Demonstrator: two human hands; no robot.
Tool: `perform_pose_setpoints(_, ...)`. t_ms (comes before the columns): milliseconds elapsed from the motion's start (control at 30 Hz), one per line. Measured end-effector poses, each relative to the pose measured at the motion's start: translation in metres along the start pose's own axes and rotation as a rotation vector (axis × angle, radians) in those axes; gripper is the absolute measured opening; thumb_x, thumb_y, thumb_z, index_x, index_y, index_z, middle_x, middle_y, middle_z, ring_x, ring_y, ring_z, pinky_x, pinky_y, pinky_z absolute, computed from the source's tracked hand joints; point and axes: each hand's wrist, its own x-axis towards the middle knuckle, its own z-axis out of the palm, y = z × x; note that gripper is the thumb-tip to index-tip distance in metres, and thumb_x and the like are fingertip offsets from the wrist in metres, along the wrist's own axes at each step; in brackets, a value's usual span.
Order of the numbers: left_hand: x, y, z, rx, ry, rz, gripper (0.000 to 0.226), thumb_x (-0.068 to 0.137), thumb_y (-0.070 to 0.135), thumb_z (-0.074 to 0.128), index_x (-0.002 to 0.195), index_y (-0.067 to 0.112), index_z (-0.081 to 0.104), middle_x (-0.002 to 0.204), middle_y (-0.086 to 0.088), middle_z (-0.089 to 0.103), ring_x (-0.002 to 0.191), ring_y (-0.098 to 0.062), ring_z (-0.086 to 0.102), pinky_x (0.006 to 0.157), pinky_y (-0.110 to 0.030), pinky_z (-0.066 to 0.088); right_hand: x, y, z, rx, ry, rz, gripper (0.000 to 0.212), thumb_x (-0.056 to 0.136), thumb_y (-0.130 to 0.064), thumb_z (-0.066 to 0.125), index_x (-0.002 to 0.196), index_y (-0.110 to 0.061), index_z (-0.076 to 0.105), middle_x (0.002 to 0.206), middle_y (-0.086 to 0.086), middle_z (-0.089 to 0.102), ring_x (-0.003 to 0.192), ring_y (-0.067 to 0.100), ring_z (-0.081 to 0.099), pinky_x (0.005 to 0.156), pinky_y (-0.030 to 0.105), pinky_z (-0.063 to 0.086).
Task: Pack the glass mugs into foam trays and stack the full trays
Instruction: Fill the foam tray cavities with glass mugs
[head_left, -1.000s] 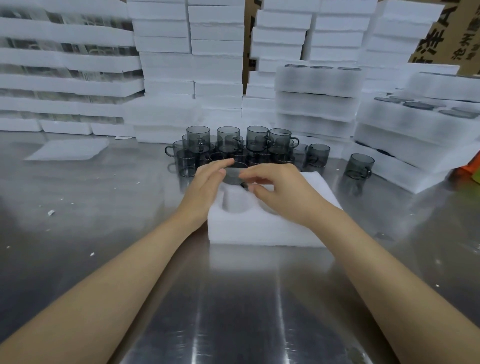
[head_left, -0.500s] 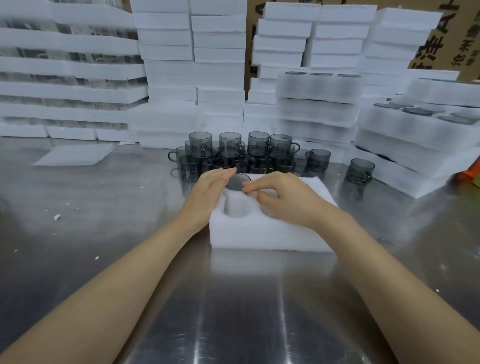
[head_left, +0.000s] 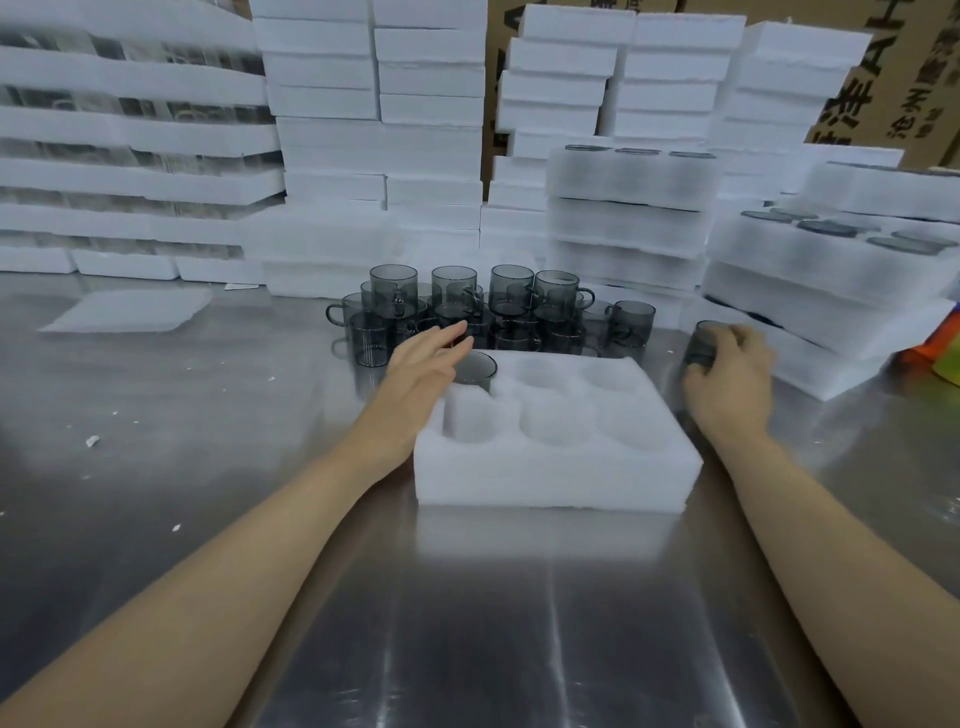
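One near foam tray (head_left: 556, 480), six pockets (head_left: 550, 423), one mug (head_left: 475, 370) inside; two hands (head_left: 421, 371) (head_left: 732, 382)

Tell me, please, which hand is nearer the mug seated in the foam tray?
Left. The left hand is beside that mug; the right hand is past the tray's right end, gripping a second mug.

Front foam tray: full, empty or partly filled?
Partly filled. The foam tray holds one glass mug in its back-left pocket; the other five pockets show bare foam.

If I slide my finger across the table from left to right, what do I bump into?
Flat foam sheet → left hand → foam tray → right hand gripping a mug → stacked full trays.
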Motion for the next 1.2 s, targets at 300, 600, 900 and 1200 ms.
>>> perform_pose_setpoints(300, 0.000, 0.004, -0.008, 0.160, -0.162, 0.142, 0.046, 0.097, 0.028, 0.031, 0.132, 0.013, 0.056, 0.142, 0.008, 0.048, 0.138, -0.004, 0.031, 0.112, -0.013, 0.017, 0.029, 0.020, 0.020, -0.181, -0.186, 0.072, 0.061, 0.090, -0.018, 0.057, 0.143, -0.008, 0.029, 0.154, 0.023, 0.006, 0.141, 0.038, 0.005, 0.112, 0.050, 0.017)
perform_pose_setpoints(600, 0.007, 0.005, -0.011, 0.407, -0.133, 0.211, 0.055, 0.095, 0.034, 0.023, 0.116, 0.013, 0.069, 0.137, 0.013, 0.053, 0.134, -0.010, 0.039, 0.113, -0.042, 0.026, 0.028, 0.013, 0.016, 0.109, -0.020, -0.012, 0.027, 0.092, -0.007, 0.056, 0.115, 0.005, 0.046, 0.131, 0.027, 0.035, 0.101, 0.035, 0.047, 0.100, 0.041, 0.037)
perform_pose_setpoints(900, 0.002, -0.009, -0.003, 0.126, -0.120, 0.141, 0.042, 0.099, 0.029, 0.028, 0.110, 0.021, 0.067, 0.135, 0.017, 0.051, 0.136, -0.005, 0.034, 0.115, -0.021, 0.019, -0.028, -0.095, -0.030, 0.527, 0.004, -0.512, 0.074, 0.064, -0.033, 0.082, 0.129, -0.024, 0.048, 0.112, -0.009, 0.040, 0.100, -0.009, 0.045, 0.083, 0.009, 0.045)
perform_pose_setpoints(1200, 0.017, -0.018, 0.000, 0.168, -0.106, 0.131, 0.035, 0.101, 0.024, 0.031, 0.112, 0.019, 0.064, 0.133, 0.001, 0.053, 0.131, -0.021, 0.043, 0.114, -0.034, 0.026, -0.061, -0.110, -0.024, 0.442, -0.385, -0.662, 0.065, 0.067, -0.048, 0.075, 0.119, -0.042, 0.038, 0.113, -0.040, 0.047, 0.104, -0.007, 0.052, 0.086, 0.030, 0.051)
